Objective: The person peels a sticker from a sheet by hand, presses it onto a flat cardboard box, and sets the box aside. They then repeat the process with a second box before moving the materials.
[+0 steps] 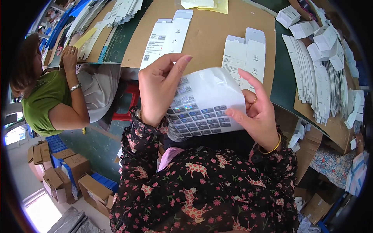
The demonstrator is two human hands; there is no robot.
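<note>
A white sheet of small shiny silver stickers (pixel 200 122) is held up in front of me, curved, with its upper right part bare of stickers. My right hand (pixel 258 114) grips the sheet's right edge, thumb on the front and index finger stretched upward. At the sheet's left edge is my left hand (pixel 159 87), its thumb and index fingertips brought together. Anything in that pinch is too small to make out. Beyond the hands, two flat white printed cartons lie on the table: the left carton (pixel 167 39) and the right carton (pixel 244 58), partly covered by my right hand.
Brown cardboard (pixel 211 31) covers the tabletop, with yellow paper (pixel 213 7) at its far edge. Stacked flat cartons (pixel 314 77) and folded white boxes (pixel 326 37) stand at right. A co-worker in green (pixel 54 105) sits at left, above cardboard boxes (pixel 75 167) on the floor.
</note>
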